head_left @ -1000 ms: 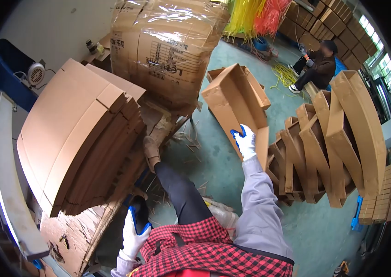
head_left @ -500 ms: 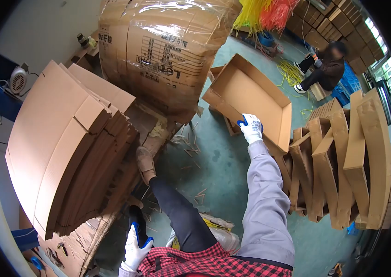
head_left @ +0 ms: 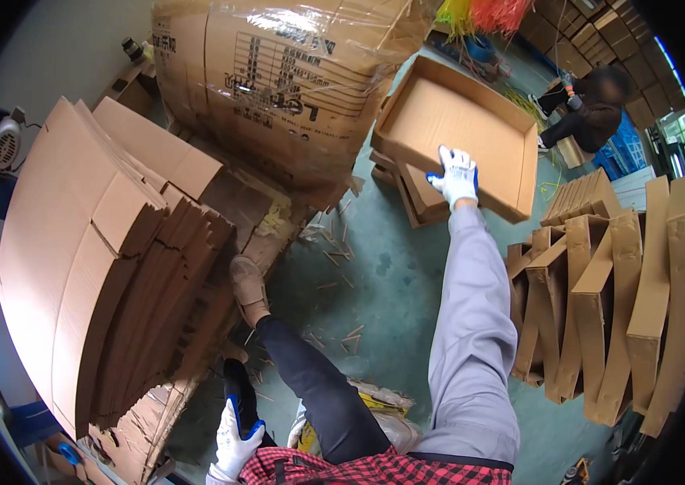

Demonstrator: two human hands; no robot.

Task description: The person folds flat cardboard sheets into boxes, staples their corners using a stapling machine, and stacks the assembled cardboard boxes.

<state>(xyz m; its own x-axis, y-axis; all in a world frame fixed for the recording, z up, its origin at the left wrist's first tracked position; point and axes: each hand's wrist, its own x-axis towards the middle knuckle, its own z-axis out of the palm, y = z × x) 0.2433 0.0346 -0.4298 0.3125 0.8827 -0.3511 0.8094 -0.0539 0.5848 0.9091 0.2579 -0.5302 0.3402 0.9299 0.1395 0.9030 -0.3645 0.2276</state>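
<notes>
Right of the wrapped carton [head_left: 278, 89], a shallow, open-topped brown cardboard box [head_left: 460, 121] has its near wall clamped in the right hand's [head_left: 456, 176] grip, the left hand's [head_left: 236, 444] fingers apart.

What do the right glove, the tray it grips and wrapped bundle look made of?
Glove: white, probably knit fabric; blue patches suggest rubbery coating. Tray: likely matte brown cardboard, given folded walls. Bundle: apparently printed cardboard under glossy clear plastic showing glare.

Brown tray [head_left: 449, 113], grey sleeve [head_left: 473, 311], red-and-black checked apron [head_left: 328, 467] (distant crate [head_left: 622, 153] seemingly blue).
</notes>
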